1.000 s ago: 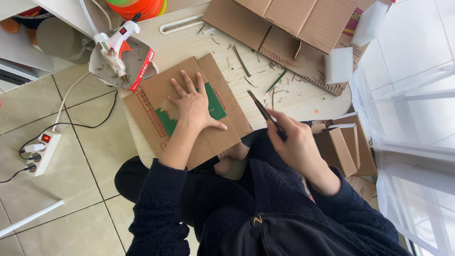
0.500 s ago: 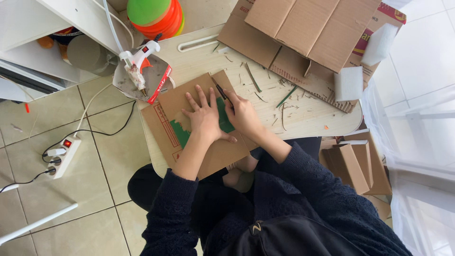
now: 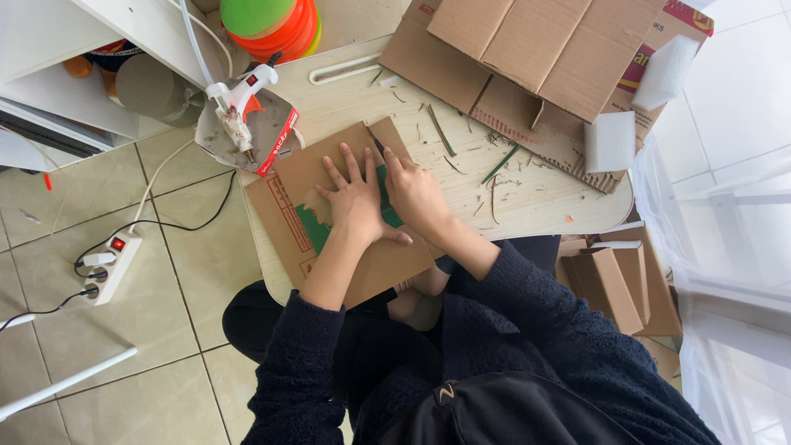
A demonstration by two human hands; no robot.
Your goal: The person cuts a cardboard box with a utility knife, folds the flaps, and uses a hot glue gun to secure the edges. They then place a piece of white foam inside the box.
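Observation:
A brown cardboard sheet (image 3: pixel 290 202) lies on the near left of a small pale wooden table (image 3: pixel 535 198), overhanging its edge. A green flat piece (image 3: pixel 311 227) rests on the sheet. My left hand (image 3: pixel 356 202) lies flat on the green piece, fingers spread, pressing it down. My right hand (image 3: pixel 416 194) sits right beside it, touching it, closed on a thin dark tool (image 3: pixel 376 150) whose tip points at the sheet's far edge. Most of the green piece is hidden under both hands.
A white glue gun (image 3: pixel 239 103) rests on a tray at the table's far left, its cable running to a power strip (image 3: pixel 111 264) on the tiled floor. Flattened cardboard boxes (image 3: pixel 527 49) and white foam blocks (image 3: pixel 610 140) fill the far right. Small boxes (image 3: pixel 610 284) stand on the floor.
My right hand has come from the right of the sheet, with the tool, to the green piece beside my left hand. The left hand stays flat on it.

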